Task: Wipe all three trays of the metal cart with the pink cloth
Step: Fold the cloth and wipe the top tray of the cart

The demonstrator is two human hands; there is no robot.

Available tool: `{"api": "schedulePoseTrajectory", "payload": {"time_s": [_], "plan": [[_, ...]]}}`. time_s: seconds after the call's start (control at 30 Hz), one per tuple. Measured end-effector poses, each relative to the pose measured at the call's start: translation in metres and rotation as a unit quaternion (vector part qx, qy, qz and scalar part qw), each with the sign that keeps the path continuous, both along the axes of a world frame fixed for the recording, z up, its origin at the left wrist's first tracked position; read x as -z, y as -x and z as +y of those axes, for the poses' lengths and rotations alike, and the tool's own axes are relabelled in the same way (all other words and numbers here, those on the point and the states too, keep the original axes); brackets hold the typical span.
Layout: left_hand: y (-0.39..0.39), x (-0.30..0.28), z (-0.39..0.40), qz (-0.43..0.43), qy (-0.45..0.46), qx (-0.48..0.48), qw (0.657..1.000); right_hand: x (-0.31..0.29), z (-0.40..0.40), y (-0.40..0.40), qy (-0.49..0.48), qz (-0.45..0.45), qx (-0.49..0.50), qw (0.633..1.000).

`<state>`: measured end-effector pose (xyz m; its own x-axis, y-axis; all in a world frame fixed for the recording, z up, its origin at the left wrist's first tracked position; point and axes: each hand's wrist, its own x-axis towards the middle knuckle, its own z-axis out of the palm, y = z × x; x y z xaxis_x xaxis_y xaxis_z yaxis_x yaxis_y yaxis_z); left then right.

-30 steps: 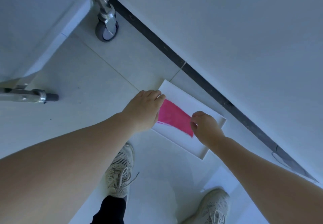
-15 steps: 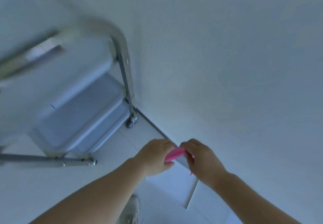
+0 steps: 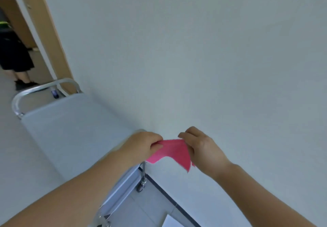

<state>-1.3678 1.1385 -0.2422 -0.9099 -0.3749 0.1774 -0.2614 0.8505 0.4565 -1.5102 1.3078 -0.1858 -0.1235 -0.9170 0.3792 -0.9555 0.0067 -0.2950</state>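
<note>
Two hands: both are raised in front of the white wall [image 3: 194, 49], holding one cloth between them.
Left hand [image 3: 143, 145]: fingers curled shut, pinching the left upper corner of the pink cloth [image 3: 172, 151]; the forearm crosses over the near end of the cart.
Right hand [image 3: 201, 147]: thumb and fingers closed on the cloth's right upper edge, knuckles toward the camera.
Pink cloth: stretched between the two hands and held in the air, its top edge fairly taut, its lower part hanging in two loose points. It touches no tray; it sits just beyond the near right corner of the cart, against the wall background.
Metal cart [image 3: 70, 131]: stands along the wall, running away from the camera toward the doorway. The top tray [image 3: 58, 138] is a pale, flat surface with nothing on it that I can make out.
Lower trays [image 3: 123, 189]: edges show beneath the left forearm; how many levels are visible is hard to say, as the arm covers most of them.
Cart handle [image 3: 44, 86]: a curved metal bar at the far end.
Caster [image 3: 140, 187]: one wheel under the near right leg, on the tiled floor [image 3: 145, 212].
Doorway [image 3: 23, 37]: at upper left, wooden frame, with another person's legs and dark clothing [image 3: 14, 54] beyond it.
White corner [image 3: 172, 222]: part of a flat white object at the bottom edge, on the floor.
</note>
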Motion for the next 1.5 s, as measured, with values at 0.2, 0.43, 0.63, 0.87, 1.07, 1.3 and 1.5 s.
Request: {"api": "schedulePoseTrajectory", "payload": {"time_s": [0.2, 0.43, 0.63, 0.87, 1.07, 1.3, 1.5], "plan": [[-0.077, -0.062, 0.03, 0.003, -0.004, -0.028, 1.0, -0.054, 0.022, -0.042, 0.015, 0.07, -0.064, 0.995], [-0.168, -0.079, 0.045, 0.008, 0.014, -0.103, 0.995, -0.06, 0.016, -0.101, 0.026, 0.094, -0.109, 0.989], [-0.253, -0.072, 0.02, 0.016, 0.053, -0.143, 0.988, -0.053, -0.02, -0.165, 0.01, 0.107, -0.142, 0.984], [-0.373, -0.056, -0.058, 0.022, 0.039, -0.159, 0.986, -0.037, -0.122, -0.275, -0.019, 0.105, -0.157, 0.982], [-0.463, -0.042, -0.132, 0.0, 0.023, -0.183, 0.983, -0.02, -0.203, -0.357, -0.038, 0.113, -0.182, 0.976], [-0.477, -0.023, -0.203, 0.001, -0.003, -0.167, 0.986, -0.002, -0.26, -0.363, -0.064, 0.13, -0.132, 0.981], [-0.437, 0.0, -0.262, -0.027, -0.026, -0.133, 0.99, 0.022, -0.303, -0.326, -0.082, 0.184, -0.065, 0.977]]}}
